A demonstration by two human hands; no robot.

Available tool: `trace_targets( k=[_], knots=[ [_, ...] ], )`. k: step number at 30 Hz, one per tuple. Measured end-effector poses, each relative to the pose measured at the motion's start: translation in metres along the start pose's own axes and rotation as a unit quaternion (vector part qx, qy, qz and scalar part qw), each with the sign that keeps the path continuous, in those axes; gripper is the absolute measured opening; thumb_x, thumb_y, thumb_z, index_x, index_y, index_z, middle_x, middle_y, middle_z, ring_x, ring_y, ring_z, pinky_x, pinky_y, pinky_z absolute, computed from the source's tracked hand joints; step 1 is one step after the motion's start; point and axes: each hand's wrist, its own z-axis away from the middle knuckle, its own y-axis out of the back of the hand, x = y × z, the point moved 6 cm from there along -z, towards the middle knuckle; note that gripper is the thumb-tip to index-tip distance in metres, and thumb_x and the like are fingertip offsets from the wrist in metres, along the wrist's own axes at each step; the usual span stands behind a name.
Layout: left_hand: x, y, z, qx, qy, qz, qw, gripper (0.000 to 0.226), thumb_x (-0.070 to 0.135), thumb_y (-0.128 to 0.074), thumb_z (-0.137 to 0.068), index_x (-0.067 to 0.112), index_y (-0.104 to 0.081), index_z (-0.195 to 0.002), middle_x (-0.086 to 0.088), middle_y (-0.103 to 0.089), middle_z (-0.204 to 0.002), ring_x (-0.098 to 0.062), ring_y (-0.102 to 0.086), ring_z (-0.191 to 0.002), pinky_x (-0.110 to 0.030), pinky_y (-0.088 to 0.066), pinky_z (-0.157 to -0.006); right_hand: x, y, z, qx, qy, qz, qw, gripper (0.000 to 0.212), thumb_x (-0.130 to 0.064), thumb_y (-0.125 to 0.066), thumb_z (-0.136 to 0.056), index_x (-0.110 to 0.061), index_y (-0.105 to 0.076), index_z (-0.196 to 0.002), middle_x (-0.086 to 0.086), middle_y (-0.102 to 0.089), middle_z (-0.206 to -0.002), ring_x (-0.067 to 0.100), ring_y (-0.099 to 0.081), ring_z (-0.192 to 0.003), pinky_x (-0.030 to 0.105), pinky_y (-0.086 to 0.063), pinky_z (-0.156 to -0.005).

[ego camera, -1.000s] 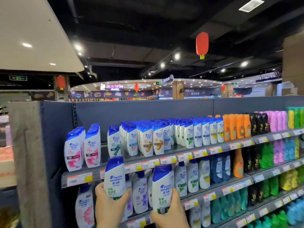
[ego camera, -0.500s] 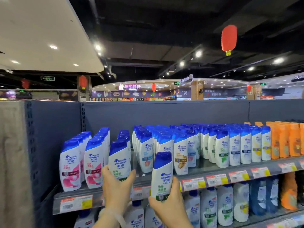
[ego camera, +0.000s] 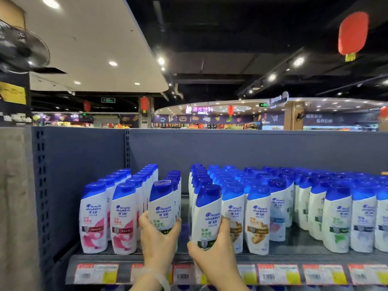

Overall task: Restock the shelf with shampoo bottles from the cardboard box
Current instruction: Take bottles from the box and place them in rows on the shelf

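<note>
My left hand [ego camera: 157, 238] grips a white shampoo bottle with a blue cap and green label [ego camera: 161, 203], upright at the front of the top shelf [ego camera: 126, 258], in front of a short row of like bottles. In my right hand [ego camera: 214, 250] is a second green-label bottle [ego camera: 206, 215], held upright just left of the brown-label row, beside a narrow gap in the stock. Pink-label bottles [ego camera: 93, 219] stand to the left. The cardboard box is out of view.
Dense rows of blue-capped bottles [ego camera: 294, 206] fill the shelf to the right. Price tags [ego camera: 279, 274] line the shelf's front edge. A grey back panel [ego camera: 231, 148] rises behind, and a grey pillar [ego camera: 14, 206] stands at the left. Red lanterns hang overhead.
Both hands have lifted their bottles from below the shelf edge up onto the top shelf level and pushed them in towards the rows. The view has moved closer and to the left.
</note>
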Motion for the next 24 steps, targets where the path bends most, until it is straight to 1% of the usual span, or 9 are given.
trace_targets(
  k=[4, 8, 11, 13, 15, 17, 20, 22, 24],
  knots=[
    [-0.011, -0.005, -0.004, 0.017, 0.007, -0.026, 0.999, 0.068, 0.013, -0.082, -0.065, 0.007, -0.039, -0.116, -0.006, -0.055, -0.100, -0.026, -0.056, -0.094, -0.033, -0.045, -0.077, 0.011, -0.003, -0.010, -0.021, -0.003, -0.011, 1.000, 0.074, -0.016, -0.077, -0.061, -0.036, -0.029, -0.112, -0.008, -0.055, -0.107, 0.004, -0.057, -0.096, 0.012, -0.049, -0.061],
    [-0.019, -0.007, -0.009, 0.012, 0.019, -0.038, 0.999, 0.068, 0.012, -0.082, -0.066, 0.007, -0.037, -0.117, -0.004, -0.053, -0.099, -0.024, -0.055, -0.092, -0.032, -0.045, -0.076, 0.018, -0.007, -0.017, -0.036, -0.010, -0.028, 0.999, 0.076, -0.012, -0.077, -0.062, -0.035, -0.029, -0.116, -0.007, -0.055, -0.107, 0.004, -0.058, -0.095, 0.011, -0.050, -0.058],
    [-0.024, -0.010, -0.012, -0.007, 0.009, -0.054, 0.998, 0.069, 0.011, -0.082, -0.065, 0.010, -0.037, -0.117, -0.005, -0.055, -0.101, -0.024, -0.056, -0.092, -0.029, -0.042, -0.070, 0.018, -0.011, -0.021, -0.039, -0.010, -0.029, 0.999, 0.073, -0.011, -0.077, -0.063, -0.036, -0.028, -0.112, -0.008, -0.054, -0.104, 0.002, -0.057, -0.092, 0.006, -0.048, -0.055],
    [-0.026, -0.013, -0.013, -0.018, 0.005, -0.060, 0.998, 0.069, 0.012, -0.082, -0.065, 0.013, -0.036, -0.117, -0.006, -0.055, -0.104, -0.023, -0.057, -0.093, -0.026, -0.041, -0.069, 0.020, -0.015, -0.023, -0.038, -0.008, -0.028, 0.999, 0.073, -0.012, -0.077, -0.063, -0.036, -0.027, -0.110, -0.007, -0.055, -0.105, 0.003, -0.058, -0.094, 0.005, -0.047, -0.055],
    [-0.027, -0.013, -0.014, -0.021, 0.007, -0.063, 0.998, 0.070, 0.013, -0.083, -0.065, 0.016, -0.035, -0.116, -0.005, -0.056, -0.106, -0.022, -0.056, -0.094, -0.025, -0.041, -0.068, 0.021, -0.018, -0.023, -0.038, -0.006, -0.029, 0.999, 0.072, -0.014, -0.078, -0.062, -0.036, -0.028, -0.109, -0.006, -0.056, -0.105, 0.005, -0.058, -0.095, 0.008, -0.049, -0.056],
    [-0.026, -0.013, -0.013, -0.025, 0.006, -0.059, 0.998, 0.072, 0.015, -0.084, -0.064, 0.022, -0.033, -0.114, -0.003, -0.055, -0.106, -0.019, -0.056, -0.095, -0.018, -0.040, -0.063, 0.021, -0.022, -0.024, -0.044, -0.005, -0.029, 0.999, 0.071, -0.016, -0.078, -0.062, -0.036, -0.029, -0.109, -0.008, -0.055, -0.104, 0.004, -0.058, -0.094, 0.012, -0.050, -0.058],
    [-0.025, -0.012, -0.011, -0.033, 0.012, -0.035, 0.999, 0.082, 0.015, -0.085, -0.061, 0.026, -0.032, -0.123, 0.007, -0.054, -0.103, -0.011, -0.056, -0.092, -0.014, -0.040, -0.065, 0.019, -0.024, -0.025, -0.046, 0.000, -0.032, 0.998, 0.073, -0.014, -0.079, -0.063, -0.035, -0.030, -0.113, -0.011, -0.055, -0.104, 0.004, -0.059, -0.094, 0.014, -0.052, -0.058],
    [-0.029, -0.012, -0.011, -0.041, 0.015, -0.047, 0.998, 0.082, 0.018, -0.086, -0.059, 0.031, -0.035, -0.122, 0.014, -0.057, -0.099, -0.006, -0.058, -0.089, -0.017, -0.043, -0.068, 0.017, -0.023, -0.027, -0.040, 0.005, -0.037, 0.999, 0.072, -0.012, -0.078, -0.064, -0.031, -0.032, -0.115, -0.010, -0.057, -0.105, 0.004, -0.060, -0.095, 0.013, -0.052, -0.057],
    [-0.035, -0.012, -0.010, -0.052, 0.033, -0.077, 0.995, 0.076, 0.021, -0.085, -0.058, 0.033, -0.039, -0.116, 0.010, -0.060, -0.101, -0.012, -0.060, -0.091, -0.028, -0.051, -0.074, 0.016, -0.021, -0.028, -0.034, 0.006, -0.035, 0.999, 0.071, -0.011, -0.078, -0.065, -0.031, -0.031, -0.114, -0.010, -0.056, -0.103, 0.004, -0.059, -0.094, 0.012, -0.051, -0.055]
  ],
)
